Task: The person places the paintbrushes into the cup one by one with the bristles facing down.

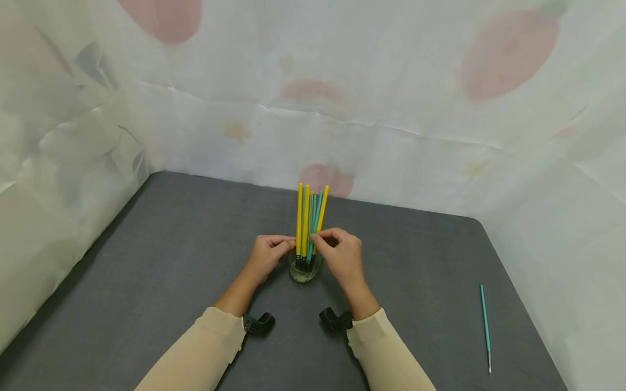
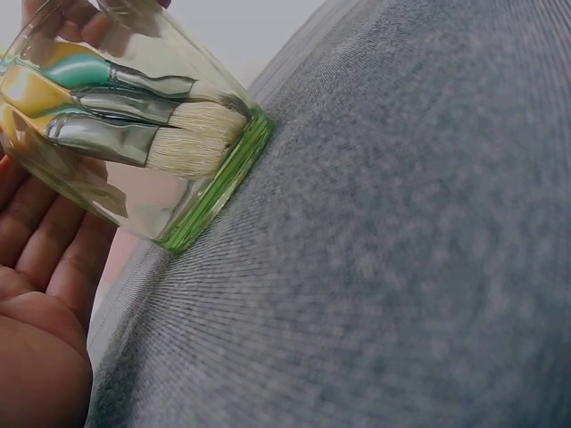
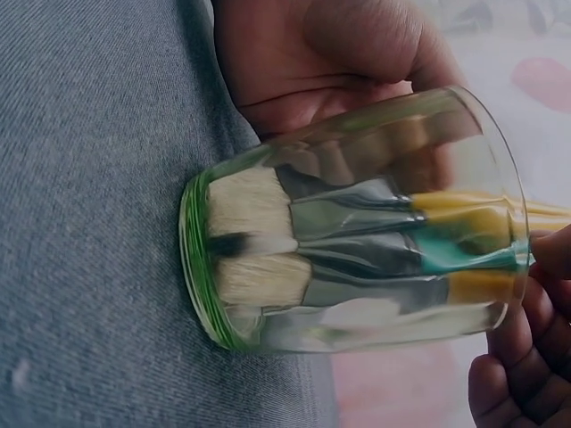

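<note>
A clear glass (image 1: 305, 273) with a green-tinted base stands on the grey table (image 1: 171, 260). Several yellow and teal paintbrushes (image 1: 308, 217) stand in it, bristles (image 3: 254, 241) down against the bottom. My left hand (image 1: 288, 243) reaches in from the left, its fingertips curled onto the yellow handles just above the rim. My right hand (image 1: 318, 238) pinches the handles from the right at the same height. In the left wrist view my palm (image 2: 36, 294) lies beside the glass (image 2: 169, 196). In the right wrist view the glass (image 3: 357, 330) fills the frame.
One teal paintbrush (image 1: 485, 326) lies alone on the table near its right edge. Pale patterned cloth (image 1: 391, 108) hangs closely round the back and both sides of the table.
</note>
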